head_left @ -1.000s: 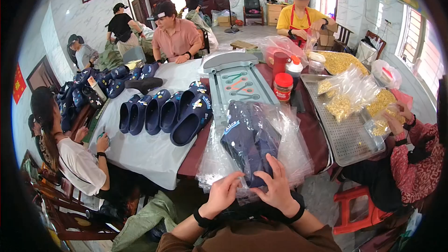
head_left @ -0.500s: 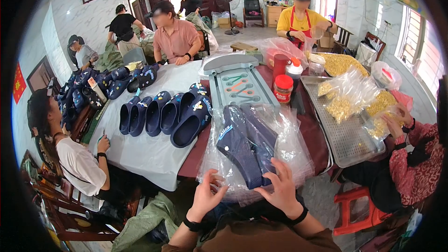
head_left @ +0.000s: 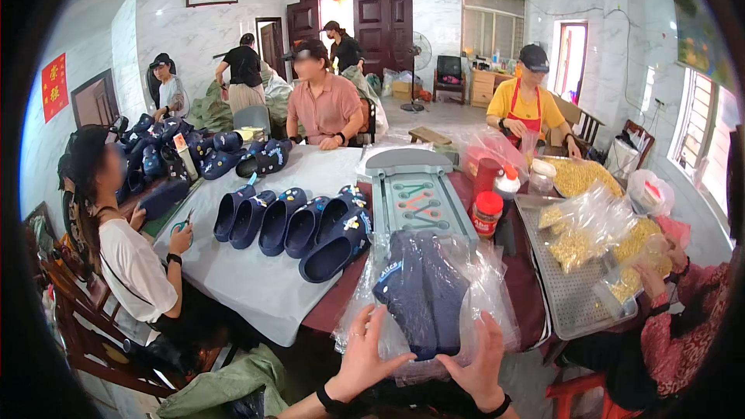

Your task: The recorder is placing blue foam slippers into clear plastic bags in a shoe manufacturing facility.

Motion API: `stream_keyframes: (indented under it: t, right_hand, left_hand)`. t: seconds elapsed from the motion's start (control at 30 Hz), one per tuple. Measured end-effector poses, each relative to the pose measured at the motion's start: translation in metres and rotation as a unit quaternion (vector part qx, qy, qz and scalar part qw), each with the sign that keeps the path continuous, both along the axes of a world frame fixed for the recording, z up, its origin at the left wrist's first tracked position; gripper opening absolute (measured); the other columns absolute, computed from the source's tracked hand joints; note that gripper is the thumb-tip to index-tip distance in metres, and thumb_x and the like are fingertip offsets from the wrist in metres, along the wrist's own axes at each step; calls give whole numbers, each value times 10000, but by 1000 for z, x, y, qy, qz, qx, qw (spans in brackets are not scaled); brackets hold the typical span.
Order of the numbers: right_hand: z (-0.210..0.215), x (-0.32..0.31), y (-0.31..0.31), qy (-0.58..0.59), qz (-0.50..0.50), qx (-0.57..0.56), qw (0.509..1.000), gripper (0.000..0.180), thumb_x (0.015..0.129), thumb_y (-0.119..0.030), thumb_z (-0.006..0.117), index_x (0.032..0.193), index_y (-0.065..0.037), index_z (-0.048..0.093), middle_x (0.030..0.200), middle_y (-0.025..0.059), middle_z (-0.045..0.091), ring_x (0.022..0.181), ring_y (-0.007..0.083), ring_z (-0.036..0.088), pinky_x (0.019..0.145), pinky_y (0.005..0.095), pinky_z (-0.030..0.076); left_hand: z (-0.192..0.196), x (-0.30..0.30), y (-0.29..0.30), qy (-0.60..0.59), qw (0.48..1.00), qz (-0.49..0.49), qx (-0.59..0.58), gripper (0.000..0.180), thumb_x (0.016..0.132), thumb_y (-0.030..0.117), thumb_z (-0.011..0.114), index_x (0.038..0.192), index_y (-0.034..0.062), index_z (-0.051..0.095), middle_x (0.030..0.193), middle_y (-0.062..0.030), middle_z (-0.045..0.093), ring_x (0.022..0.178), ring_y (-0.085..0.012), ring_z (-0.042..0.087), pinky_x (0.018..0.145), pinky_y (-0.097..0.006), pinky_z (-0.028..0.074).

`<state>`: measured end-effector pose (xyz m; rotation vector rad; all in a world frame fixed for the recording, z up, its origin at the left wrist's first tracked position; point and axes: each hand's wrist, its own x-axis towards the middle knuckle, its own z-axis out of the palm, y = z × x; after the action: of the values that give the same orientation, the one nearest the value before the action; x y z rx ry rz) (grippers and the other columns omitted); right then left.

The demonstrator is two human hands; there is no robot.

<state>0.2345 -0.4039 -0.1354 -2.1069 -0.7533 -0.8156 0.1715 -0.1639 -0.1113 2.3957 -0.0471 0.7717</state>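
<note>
— Why is that long table (head_left: 256,287) under a white cloth?

— It keeps the row of navy clogs (head_left: 299,225), at ten o'clock from the worker, clean, I'd guess.

— And at six o'clock?

— A clear bag of dark clogs (head_left: 423,295) on the table's near edge. The left hand (head_left: 365,357) and right hand (head_left: 479,357) lie spread open, pressing its plastic flat.

Marble walls (head_left: 194,31), dark wooden door (head_left: 380,8), bright windows (head_left: 489,31).
</note>
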Motion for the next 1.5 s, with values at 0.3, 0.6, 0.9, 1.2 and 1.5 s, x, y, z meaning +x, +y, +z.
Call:
stream_keyframes:
  t: [0.3, 0.6, 0.9, 1.2, 1.5]
  right_hand:
    - [16, 9, 22, 47, 55, -55, 996, 886, 701, -328, 921, 1418, -36, 492, 1481, 287, 437, 1293, 485, 496, 1051, 532, 428]
    - [15, -26, 22, 29, 209, -76, 974, 243, 800, -117, 812, 1012, -105, 695, 1051, 159, 658, 949, 357, 658, 797, 425, 536]
    - [11, -21, 27, 68, -38, -90, 993, 761, 757, -399, 872, 1359, -72, 541, 1271, 230, 558, 1178, 442, 523, 1005, 555, 431]
    - [-9, 9, 43, 148, 4, -50, 988, 968, 643, -379, 908, 1408, 5, 457, 1208, 292, 530, 1082, 488, 554, 913, 538, 474]
    - [-34, 25, 22, 102, -57, -14, 993, 897, 622, -275, 884, 1380, -1, 489, 1152, 244, 563, 1092, 450, 565, 924, 513, 478]
  left_hand:
    - [-13, 19, -17, -6, 1000, -14, 12, 1074, 771, 425, 894, 1541, -32, 301, 1417, -278, 421, 1250, -451, 467, 1059, -498, 411]
    - [-16, 16, 2, 65, 996, 32, -45, 1150, 755, 509, 886, 1574, 2, 258, 1321, -289, 494, 1046, -433, 623, 878, -467, 542]
    - [-22, 23, -3, -1, 995, -27, -97, 554, 948, 270, 714, 1430, 75, 523, 1057, -205, 651, 921, -423, 669, 761, -478, 552]
    - [-16, 24, -24, -17, 981, -115, -156, 300, 948, 91, 675, 1247, 96, 689, 937, -133, 677, 801, -338, 685, 688, -405, 554]
    - [-11, 15, -25, -60, 976, -128, -163, 265, 942, 14, 658, 1194, 77, 709, 856, -119, 634, 725, -298, 654, 635, -366, 517]
